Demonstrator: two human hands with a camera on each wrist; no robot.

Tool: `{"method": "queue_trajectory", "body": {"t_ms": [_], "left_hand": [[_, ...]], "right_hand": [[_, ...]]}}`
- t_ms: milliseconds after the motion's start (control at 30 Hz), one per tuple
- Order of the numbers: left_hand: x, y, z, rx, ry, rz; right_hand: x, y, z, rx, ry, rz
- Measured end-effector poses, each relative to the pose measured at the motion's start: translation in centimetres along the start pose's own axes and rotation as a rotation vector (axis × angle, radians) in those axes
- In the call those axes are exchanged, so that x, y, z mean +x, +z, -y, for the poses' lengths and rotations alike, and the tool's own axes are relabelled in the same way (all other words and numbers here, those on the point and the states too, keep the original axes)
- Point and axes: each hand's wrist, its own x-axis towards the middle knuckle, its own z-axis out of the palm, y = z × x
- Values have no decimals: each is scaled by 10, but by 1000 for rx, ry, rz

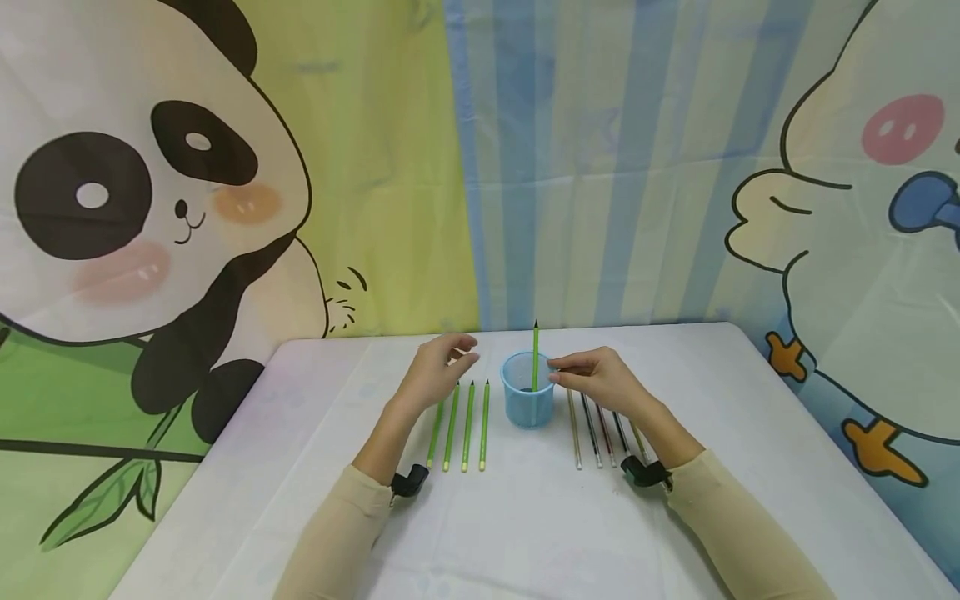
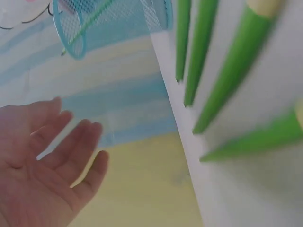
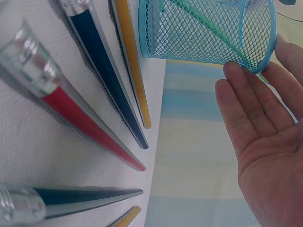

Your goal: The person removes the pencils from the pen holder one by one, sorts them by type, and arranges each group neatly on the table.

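A light-blue mesh pencil cup [image 1: 528, 408] stands upright on the table, and one green pencil [image 1: 536, 354] stands in it, dark tip up. At the cup's right rim, my right hand [image 1: 600, 379] pinches the edge between thumb and fingers; the right wrist view shows its fingertips [image 3: 233, 71] against the mesh. My left hand [image 1: 438, 367] hovers left of the cup, fingers loosely bent and holding nothing. Several green pencils [image 1: 468, 425] lie in a row below it, with pale ends toward me. Right of the cup lies a row of several differently coloured pencils [image 1: 590, 429], partly hidden by my right arm.
All this stands on a white-covered table [image 1: 517, 533]. Behind it hangs a cloth backdrop [image 1: 390, 167] with a cartoon panda and stripes. Black wrist cameras are strapped to both forearms, the right one [image 1: 645, 472] just above the coloured pencils.
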Motion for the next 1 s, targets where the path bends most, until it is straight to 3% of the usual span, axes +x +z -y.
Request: {"method": "queue_trajectory", "body": {"t_ms": [167, 333, 600, 1000], "left_hand": [[7, 11, -20, -132, 98, -81], [14, 21, -34, -203, 167, -120], [24, 40, -46, -219, 203, -98], [28, 67, -42, -188, 228, -62]], "right_hand": [[0, 0, 0, 3, 3, 2], [0, 0, 1, 0, 6, -7], [-1, 0, 1, 6, -18, 0], [0, -1, 2, -8, -40, 0]]}}
